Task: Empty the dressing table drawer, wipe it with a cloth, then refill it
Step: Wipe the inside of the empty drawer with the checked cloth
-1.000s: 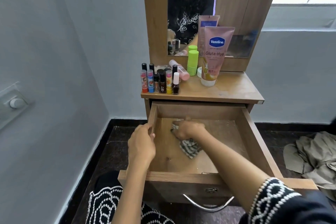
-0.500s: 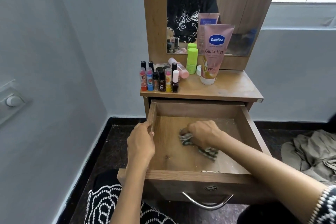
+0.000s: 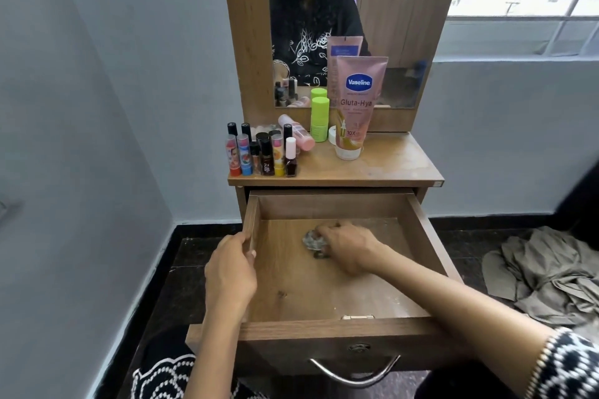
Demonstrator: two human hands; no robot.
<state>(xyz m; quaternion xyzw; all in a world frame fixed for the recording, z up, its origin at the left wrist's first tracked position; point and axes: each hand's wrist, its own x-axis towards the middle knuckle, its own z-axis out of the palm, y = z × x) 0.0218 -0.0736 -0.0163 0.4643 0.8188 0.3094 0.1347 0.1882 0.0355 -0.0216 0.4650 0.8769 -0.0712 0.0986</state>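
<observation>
Your right hand presses the cloth into the open drawer — your left hand grips its nine-o'clock wall.

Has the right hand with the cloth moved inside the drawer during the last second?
Yes. The right hand and cloth first swept away from the drawer's left wall, then partly back and toward its rear.

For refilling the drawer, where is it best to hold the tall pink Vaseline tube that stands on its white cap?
Probably grip the tall pink Vaseline tube around its rounder lower body, just above the white cap. Come from the front or the right side: the mirror is close behind it, the green bottle stands on its left, and the flat upper end gives less to hold.
</observation>
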